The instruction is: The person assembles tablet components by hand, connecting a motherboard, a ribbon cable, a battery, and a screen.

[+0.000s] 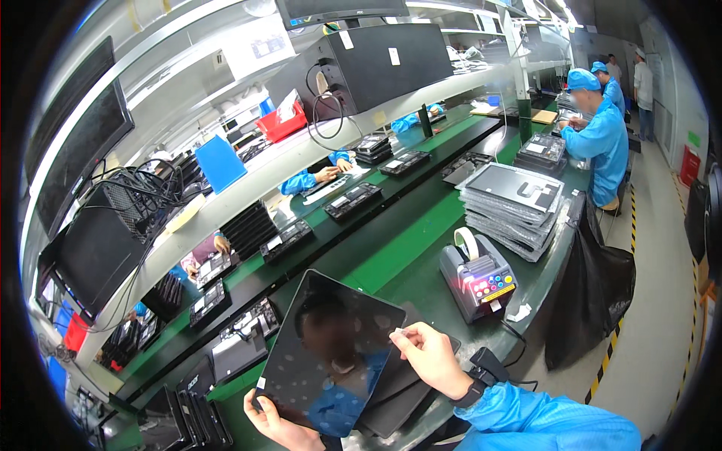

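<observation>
My left hand grips the lower left corner of a glossy black screen panel, thumb on its front. The panel is tilted up toward me, with pale smudges and reflections over its face. A small white tab sits on its left edge. At the upper right edge of the panel, my right hand is closed in a pinch; whatever lies between thumb and finger is too small to make out. Another dark flat panel lies beneath, partly covered by the screen.
A tape dispenser stands beyond my right hand, before a stack of wrapped panels. Laptop bases line the green conveyor. A black bag hangs off the bench edge. Co-workers in blue sit farther along.
</observation>
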`<state>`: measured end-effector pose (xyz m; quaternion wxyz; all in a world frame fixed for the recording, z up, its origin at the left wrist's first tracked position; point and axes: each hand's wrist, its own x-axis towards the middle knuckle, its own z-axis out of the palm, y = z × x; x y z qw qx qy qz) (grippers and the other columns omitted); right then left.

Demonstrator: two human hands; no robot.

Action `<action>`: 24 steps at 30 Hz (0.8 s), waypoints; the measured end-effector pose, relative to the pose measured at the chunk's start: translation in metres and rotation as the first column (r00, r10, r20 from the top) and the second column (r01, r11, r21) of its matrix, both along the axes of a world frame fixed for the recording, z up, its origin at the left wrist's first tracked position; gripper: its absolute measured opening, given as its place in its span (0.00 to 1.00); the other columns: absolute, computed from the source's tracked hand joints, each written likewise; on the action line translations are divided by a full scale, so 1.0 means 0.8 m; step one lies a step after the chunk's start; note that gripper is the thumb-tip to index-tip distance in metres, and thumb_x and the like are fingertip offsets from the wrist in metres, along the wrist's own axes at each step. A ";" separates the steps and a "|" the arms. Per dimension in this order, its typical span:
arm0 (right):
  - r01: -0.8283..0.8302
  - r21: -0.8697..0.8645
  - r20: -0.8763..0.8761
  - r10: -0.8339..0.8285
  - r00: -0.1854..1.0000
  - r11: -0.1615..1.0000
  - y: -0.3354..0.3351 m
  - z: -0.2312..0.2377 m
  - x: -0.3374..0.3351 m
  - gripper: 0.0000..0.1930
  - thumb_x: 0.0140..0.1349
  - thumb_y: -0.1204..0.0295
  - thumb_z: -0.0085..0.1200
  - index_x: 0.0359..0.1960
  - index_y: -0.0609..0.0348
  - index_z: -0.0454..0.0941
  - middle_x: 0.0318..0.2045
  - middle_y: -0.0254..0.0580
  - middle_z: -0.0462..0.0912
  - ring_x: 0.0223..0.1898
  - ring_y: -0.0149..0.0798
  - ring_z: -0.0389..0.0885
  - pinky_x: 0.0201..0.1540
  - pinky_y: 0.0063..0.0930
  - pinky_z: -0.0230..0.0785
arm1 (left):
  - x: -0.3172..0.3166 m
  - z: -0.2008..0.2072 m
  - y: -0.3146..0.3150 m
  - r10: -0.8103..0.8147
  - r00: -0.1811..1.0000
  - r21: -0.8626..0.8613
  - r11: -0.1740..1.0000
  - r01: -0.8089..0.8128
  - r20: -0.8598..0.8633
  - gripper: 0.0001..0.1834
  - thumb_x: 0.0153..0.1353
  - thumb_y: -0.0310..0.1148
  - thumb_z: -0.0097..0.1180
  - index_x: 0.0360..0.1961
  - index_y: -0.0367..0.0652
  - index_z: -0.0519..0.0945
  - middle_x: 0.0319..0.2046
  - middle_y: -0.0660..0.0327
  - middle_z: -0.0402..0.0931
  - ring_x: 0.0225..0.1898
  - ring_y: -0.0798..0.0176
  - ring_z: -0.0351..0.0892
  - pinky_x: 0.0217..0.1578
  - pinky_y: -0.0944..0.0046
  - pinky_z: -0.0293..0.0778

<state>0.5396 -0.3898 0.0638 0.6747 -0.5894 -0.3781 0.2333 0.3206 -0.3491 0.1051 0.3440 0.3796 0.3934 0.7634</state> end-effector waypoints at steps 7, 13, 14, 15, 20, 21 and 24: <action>0.122 0.160 0.051 -0.132 0.990 0.980 -0.015 -0.009 -0.005 0.12 0.58 0.68 0.61 0.32 0.67 0.77 0.23 0.41 0.80 0.23 0.28 0.78 0.26 0.21 0.69 | -0.001 -0.001 -0.007 0.159 0.979 0.071 0.986 -0.151 -0.129 0.16 0.65 0.34 0.49 0.45 0.30 0.72 0.43 0.53 0.71 0.43 0.57 0.69 0.48 0.61 0.64; -0.147 0.031 -0.289 0.150 0.946 0.989 0.016 0.010 -0.004 0.14 0.64 0.65 0.53 0.34 0.67 0.78 0.25 0.37 0.81 0.23 0.27 0.78 0.24 0.19 0.70 | 0.001 -0.002 -0.012 0.193 0.964 0.128 0.977 -0.172 -0.180 0.16 0.64 0.34 0.49 0.45 0.30 0.72 0.43 0.52 0.71 0.43 0.56 0.69 0.49 0.60 0.64; -0.244 0.127 -0.440 0.275 0.855 0.961 0.022 0.008 -0.004 0.14 0.65 0.64 0.52 0.35 0.66 0.77 0.26 0.39 0.81 0.24 0.29 0.78 0.25 0.20 0.71 | 0.001 -0.003 -0.011 0.171 0.975 0.136 0.979 -0.152 -0.140 0.16 0.64 0.34 0.49 0.45 0.30 0.71 0.43 0.52 0.71 0.43 0.56 0.69 0.48 0.61 0.65; -0.320 0.235 -0.565 0.397 0.723 0.918 0.026 0.006 -0.006 0.15 0.65 0.63 0.51 0.36 0.65 0.76 0.28 0.40 0.81 0.25 0.30 0.79 0.27 0.21 0.73 | 0.000 -0.003 -0.009 0.149 0.984 0.144 0.981 -0.134 -0.101 0.15 0.64 0.34 0.49 0.45 0.31 0.71 0.43 0.52 0.71 0.43 0.57 0.69 0.48 0.61 0.65; -0.539 0.184 -0.485 0.553 0.677 0.822 0.035 0.015 0.001 0.15 0.65 0.62 0.51 0.36 0.65 0.73 0.28 0.39 0.77 0.30 0.34 0.81 0.34 0.28 0.78 | -0.020 0.000 0.012 0.041 0.998 0.011 0.999 -0.040 -0.058 0.15 0.65 0.33 0.49 0.47 0.32 0.70 0.44 0.52 0.71 0.42 0.58 0.71 0.45 0.62 0.69; -0.635 0.142 -0.375 0.635 0.675 0.759 0.030 0.022 -0.001 0.15 0.66 0.64 0.51 0.40 0.67 0.73 0.32 0.40 0.79 0.33 0.35 0.81 0.36 0.29 0.79 | -0.024 0.000 0.016 -0.007 0.998 -0.040 0.999 0.005 -0.055 0.15 0.65 0.33 0.48 0.47 0.32 0.70 0.45 0.52 0.71 0.42 0.58 0.72 0.44 0.62 0.71; -0.690 0.198 -0.376 0.704 0.602 0.696 0.034 0.034 -0.027 0.16 0.67 0.64 0.48 0.47 0.66 0.74 0.38 0.38 0.80 0.37 0.33 0.81 0.37 0.27 0.79 | -0.022 -0.006 0.027 -0.177 0.984 -0.146 0.974 0.176 0.005 0.19 0.67 0.35 0.46 0.53 0.32 0.68 0.45 0.52 0.72 0.43 0.57 0.73 0.44 0.61 0.72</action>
